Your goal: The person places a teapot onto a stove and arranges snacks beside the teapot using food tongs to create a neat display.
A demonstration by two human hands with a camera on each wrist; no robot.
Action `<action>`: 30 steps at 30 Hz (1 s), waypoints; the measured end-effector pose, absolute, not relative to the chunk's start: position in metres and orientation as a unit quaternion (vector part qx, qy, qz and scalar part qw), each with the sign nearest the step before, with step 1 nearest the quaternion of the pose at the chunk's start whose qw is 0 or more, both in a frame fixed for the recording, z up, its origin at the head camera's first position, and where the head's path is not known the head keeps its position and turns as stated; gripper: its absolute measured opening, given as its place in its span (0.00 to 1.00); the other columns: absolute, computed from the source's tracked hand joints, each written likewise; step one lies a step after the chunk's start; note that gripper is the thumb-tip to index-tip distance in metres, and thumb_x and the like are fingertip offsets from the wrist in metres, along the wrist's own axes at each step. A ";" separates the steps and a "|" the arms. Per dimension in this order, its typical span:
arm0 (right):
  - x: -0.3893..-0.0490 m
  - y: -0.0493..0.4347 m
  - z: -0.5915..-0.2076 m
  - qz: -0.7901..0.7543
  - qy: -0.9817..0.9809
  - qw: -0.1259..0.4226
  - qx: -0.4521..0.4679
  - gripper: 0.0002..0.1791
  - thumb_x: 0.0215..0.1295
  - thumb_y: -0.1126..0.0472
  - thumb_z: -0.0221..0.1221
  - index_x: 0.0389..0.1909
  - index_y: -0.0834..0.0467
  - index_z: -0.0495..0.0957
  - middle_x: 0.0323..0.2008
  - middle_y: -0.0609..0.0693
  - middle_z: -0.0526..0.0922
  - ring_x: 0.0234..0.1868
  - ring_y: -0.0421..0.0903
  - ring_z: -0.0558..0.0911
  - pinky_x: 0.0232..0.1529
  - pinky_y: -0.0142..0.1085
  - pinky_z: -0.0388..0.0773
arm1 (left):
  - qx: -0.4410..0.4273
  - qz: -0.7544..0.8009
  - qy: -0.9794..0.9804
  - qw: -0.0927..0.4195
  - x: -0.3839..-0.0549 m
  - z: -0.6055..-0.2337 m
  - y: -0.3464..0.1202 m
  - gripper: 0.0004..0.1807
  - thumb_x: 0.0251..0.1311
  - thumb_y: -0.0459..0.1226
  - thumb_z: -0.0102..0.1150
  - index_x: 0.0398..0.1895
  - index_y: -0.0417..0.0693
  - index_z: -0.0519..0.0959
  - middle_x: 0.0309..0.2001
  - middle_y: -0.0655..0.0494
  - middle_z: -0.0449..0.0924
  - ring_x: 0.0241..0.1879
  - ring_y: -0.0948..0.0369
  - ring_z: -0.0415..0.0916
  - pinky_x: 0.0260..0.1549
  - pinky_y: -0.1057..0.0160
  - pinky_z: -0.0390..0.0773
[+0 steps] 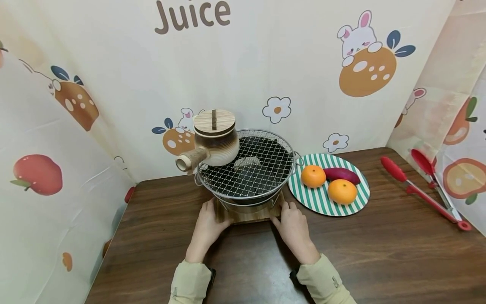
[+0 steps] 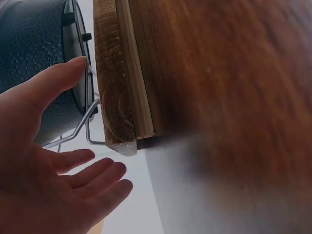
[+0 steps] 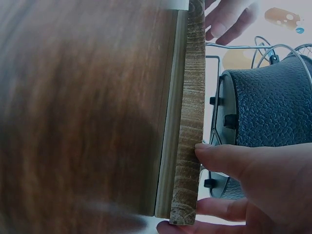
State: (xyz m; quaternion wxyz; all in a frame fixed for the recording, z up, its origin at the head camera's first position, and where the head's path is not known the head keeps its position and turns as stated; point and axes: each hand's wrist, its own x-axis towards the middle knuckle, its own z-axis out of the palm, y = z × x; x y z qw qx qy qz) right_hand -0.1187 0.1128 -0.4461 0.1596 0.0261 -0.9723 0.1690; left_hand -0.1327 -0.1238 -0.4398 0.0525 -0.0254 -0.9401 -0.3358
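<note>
Sleeves [image 1: 191,278] nearest. Right grip [image 1: 294,226] pinches wooden board [image 1: 248,218] at one front corner; left grip [image 1: 206,226] loose, fingers spread beside the other. Board lies on bench [image 1: 163,245] under stove [image 3: 273,107], presumably as a heat guard; opposite corners likely chosen for even balance.
</note>
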 end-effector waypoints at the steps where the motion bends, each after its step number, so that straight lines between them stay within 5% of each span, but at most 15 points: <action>1: -0.119 0.112 -0.446 0.169 -0.972 0.158 0.026 0.26 0.50 0.52 0.72 0.39 0.69 0.78 0.34 0.62 0.79 0.24 0.56 0.80 0.23 0.47 0.79 | -0.026 -0.334 -0.941 0.048 -0.133 -0.439 -0.124 0.47 0.47 0.41 0.72 0.67 0.28 0.60 0.61 0.28 0.67 0.61 0.37 0.67 0.62 0.42 0.69; 14: -0.121 0.111 -0.445 0.166 -0.974 0.154 0.027 0.26 0.50 0.52 0.71 0.40 0.69 0.78 0.35 0.62 0.80 0.24 0.56 0.80 0.23 0.47 0.80 | -0.019 -0.301 -0.953 0.014 -0.138 -0.436 -0.118 0.51 0.44 0.43 0.75 0.68 0.28 0.60 0.60 0.28 0.67 0.58 0.36 0.71 0.56 0.43 0.74; 30: -0.115 0.115 -0.437 0.182 -0.974 0.136 0.027 0.27 0.55 0.52 0.68 0.45 0.71 0.77 0.40 0.65 0.81 0.28 0.59 0.82 0.27 0.48 0.81 | -0.017 -0.262 -0.964 0.042 -0.138 -0.428 -0.111 0.48 0.35 0.43 0.80 0.60 0.26 0.71 0.46 0.33 0.79 0.46 0.41 0.79 0.47 0.47 0.79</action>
